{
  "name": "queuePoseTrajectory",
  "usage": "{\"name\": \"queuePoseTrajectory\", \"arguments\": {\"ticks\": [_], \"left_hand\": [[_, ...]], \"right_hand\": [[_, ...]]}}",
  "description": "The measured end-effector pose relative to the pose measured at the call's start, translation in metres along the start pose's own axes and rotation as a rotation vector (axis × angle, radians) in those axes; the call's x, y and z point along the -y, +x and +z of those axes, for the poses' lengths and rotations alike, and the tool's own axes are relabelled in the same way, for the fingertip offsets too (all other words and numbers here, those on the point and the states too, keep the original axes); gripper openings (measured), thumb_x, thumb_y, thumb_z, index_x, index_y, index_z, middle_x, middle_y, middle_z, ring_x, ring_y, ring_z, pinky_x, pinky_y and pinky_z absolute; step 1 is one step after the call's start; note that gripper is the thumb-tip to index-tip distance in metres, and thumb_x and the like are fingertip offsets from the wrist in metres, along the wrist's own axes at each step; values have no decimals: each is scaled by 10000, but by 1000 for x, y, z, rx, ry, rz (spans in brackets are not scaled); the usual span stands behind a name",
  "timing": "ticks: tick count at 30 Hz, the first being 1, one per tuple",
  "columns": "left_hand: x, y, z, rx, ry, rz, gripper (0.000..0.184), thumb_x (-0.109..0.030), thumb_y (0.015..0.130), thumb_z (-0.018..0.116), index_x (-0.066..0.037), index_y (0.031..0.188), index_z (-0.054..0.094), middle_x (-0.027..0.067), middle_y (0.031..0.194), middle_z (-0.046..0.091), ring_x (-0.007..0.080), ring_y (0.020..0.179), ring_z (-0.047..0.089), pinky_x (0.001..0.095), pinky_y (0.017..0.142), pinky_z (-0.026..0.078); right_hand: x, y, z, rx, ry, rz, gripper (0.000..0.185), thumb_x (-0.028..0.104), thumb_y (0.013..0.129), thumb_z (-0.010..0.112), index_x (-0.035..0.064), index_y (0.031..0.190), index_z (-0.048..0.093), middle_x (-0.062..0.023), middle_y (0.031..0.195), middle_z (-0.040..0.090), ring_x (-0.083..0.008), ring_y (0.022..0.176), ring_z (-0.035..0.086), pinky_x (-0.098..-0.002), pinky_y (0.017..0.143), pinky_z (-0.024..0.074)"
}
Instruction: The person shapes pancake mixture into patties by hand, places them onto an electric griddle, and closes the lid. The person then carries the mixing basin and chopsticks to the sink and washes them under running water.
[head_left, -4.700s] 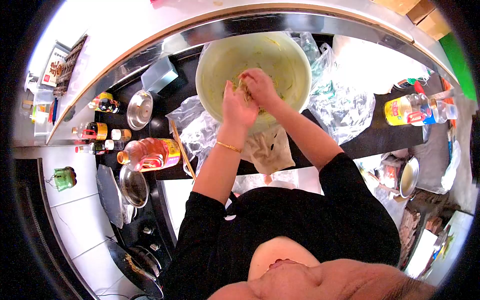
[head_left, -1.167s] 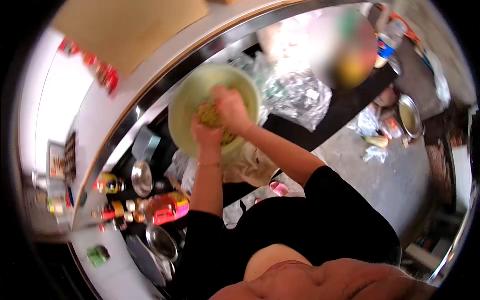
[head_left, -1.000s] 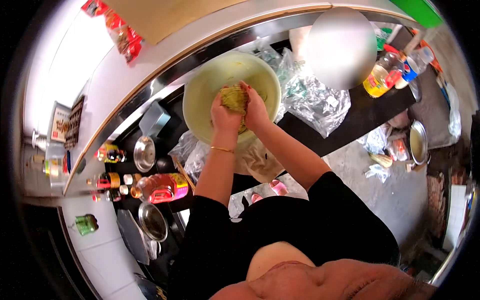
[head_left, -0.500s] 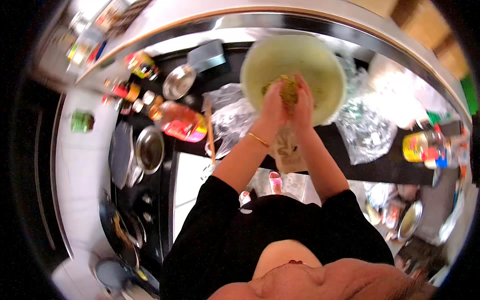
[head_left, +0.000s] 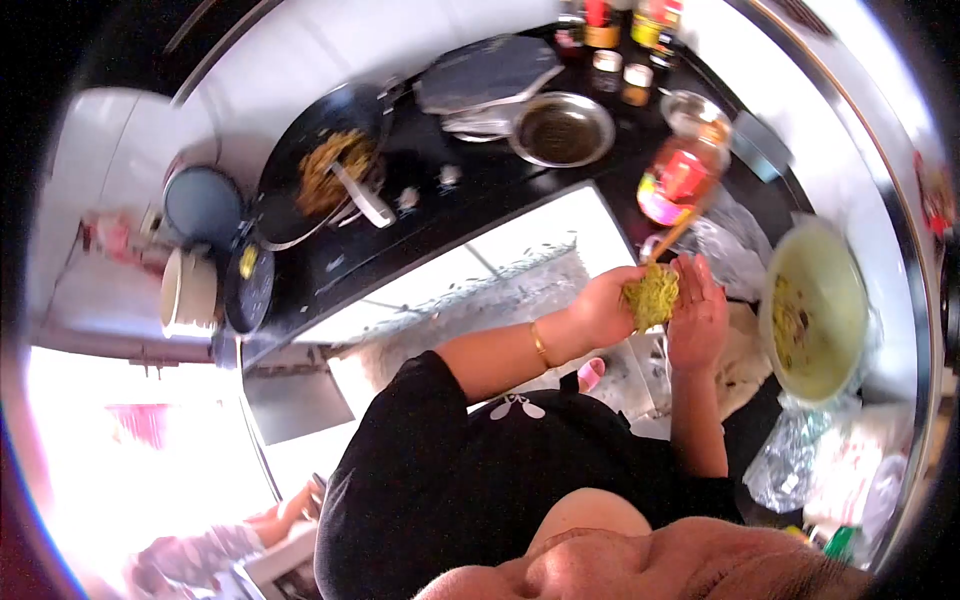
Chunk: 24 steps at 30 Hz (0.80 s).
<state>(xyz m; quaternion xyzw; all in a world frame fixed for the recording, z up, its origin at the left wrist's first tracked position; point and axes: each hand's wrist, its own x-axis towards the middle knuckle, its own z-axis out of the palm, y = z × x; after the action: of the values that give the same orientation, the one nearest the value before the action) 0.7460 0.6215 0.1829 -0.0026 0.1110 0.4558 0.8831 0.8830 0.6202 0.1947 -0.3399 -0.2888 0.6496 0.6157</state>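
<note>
A yellow-green clump of shredded vegetable (head_left: pixel 652 297) is cupped between my two hands. My left hand (head_left: pixel 606 308), with a gold bracelet at the wrist, curls around its left side. My right hand (head_left: pixel 698 318) holds the other side, palm up with its fingers stretched out. The pale green bowl (head_left: pixel 818 365) stands on the counter to the right of my hands, with some of the shreds inside. Just beyond the clump lies a wooden stick (head_left: pixel 678 236), beside a large bottle with a red label (head_left: pixel 680 175).
At the left a black wok (head_left: pixel 275 185) holds brown cooked food with a spatula (head_left: pixel 362 195) in it. A metal bowl (head_left: pixel 562 130) of dark liquid sits on the counter. Plastic bags (head_left: pixel 785 460) lie near the pale green bowl. Another person's arm (head_left: pixel 285 515) shows at lower left.
My hands have lifted the clump out of the pale green bowl and brought it left, over the counter's edge. The view has swung left toward the wok.
</note>
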Motion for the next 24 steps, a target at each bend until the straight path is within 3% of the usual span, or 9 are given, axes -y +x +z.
{"name": "queuePoseTrajectory", "arguments": {"ticks": [3, 4, 6, 10, 16, 18, 20, 23, 24], "left_hand": [[-45, -97, -10, 12, 46, 62, 403, -216, 860, 425, 5, 1198, 421, 143, 1179, 506, 266, 1079, 491, 397, 941, 367], [-61, -133, -10, 9, 60, 77, 404, -218, 859, 433, 3, 1196, 422, 142, 1177, 507, 264, 1076, 494, 397, 936, 370], [-90, -210, -14, -49, 109, 163, 384, -210, 853, 449, -7, 1179, 434, 143, 1165, 513, 270, 1052, 510, 388, 924, 381], [-156, -370, -47, -144, 122, 410, 384, -184, 850, 443, 26, 1171, 426, 174, 1138, 514, 284, 1042, 510, 397, 931, 383], [-289, -578, -123, -756, 400, 912, 141, -27, 811, 481, 60, 915, 519, 149, 937, 581, 277, 867, 586, 345, 782, 485], [-337, -630, -153, -877, 1017, 943, 106, -32, 791, 524, 41, 867, 521, 138, 872, 587, 251, 804, 604, 332, 714, 504], [-397, -660, -179, -1066, 542, 906, 118, -47, 783, 537, 20, 880, 533, 128, 867, 590, 230, 794, 606, 322, 689, 502], [-461, -697, -223, -1320, 1467, 753, 230, -86, 728, 601, 1, 936, 558, 114, 874, 603, 227, 791, 606, 327, 667, 493], [-486, -705, -246, -1371, 1520, 702, 275, -95, 710, 618, -4, 964, 562, 113, 878, 608, 230, 793, 607, 332, 674, 492]], "right_hand": [[-43, 1, 17, 105, 517, 297, 422, 225, 924, 325, -94, 1194, 381, -252, 1179, 449, -333, 1110, 442, -416, 980, 361], [-61, 0, 21, 181, 534, 318, 449, 226, 923, 312, -83, 1248, 322, -276, 1247, 389, -344, 1169, 402, -432, 1028, 294], [-89, -9, 44, 76, 394, 372, 422, 218, 913, 345, -83, 1207, 376, -244, 1186, 448, -326, 1120, 437, -410, 992, 353], [-149, -37, 94, 76, 333, 391, 458, 238, 900, 381, -69, 1239, 357, -241, 1258, 386, -313, 1189, 378, -402, 1026, 303], [-222, -91, 174, -22, 216, 404, 426, 211, 917, 331, -62, 1243, 361, -232, 1268, 383, -304, 1189, 384, -390, 1022, 309], [-235, -106, 200, -10, 177, 411, 422, 204, 914, 343, -64, 1240, 365, -230, 1262, 392, -300, 1181, 393, -388, 1015, 319], [-237, -118, 228, 4, 95, 403, 418, 195, 910, 358, -66, 1236, 368, -227, 1253, 403, -297, 1174, 403, -387, 1009, 327], [-236, -126, 248, 61, -24, 345, 443, 194, 906, 363, -72, 1259, 332, -232, 1290, 361, -304, 1200, 372, -399, 1026, 294], [-237, -126, 250, 85, -51, 312, 432, 196, 906, 360, -68, 1248, 351, -228, 1274, 382, -299, 1189, 386, -393, 1019, 306]]}}
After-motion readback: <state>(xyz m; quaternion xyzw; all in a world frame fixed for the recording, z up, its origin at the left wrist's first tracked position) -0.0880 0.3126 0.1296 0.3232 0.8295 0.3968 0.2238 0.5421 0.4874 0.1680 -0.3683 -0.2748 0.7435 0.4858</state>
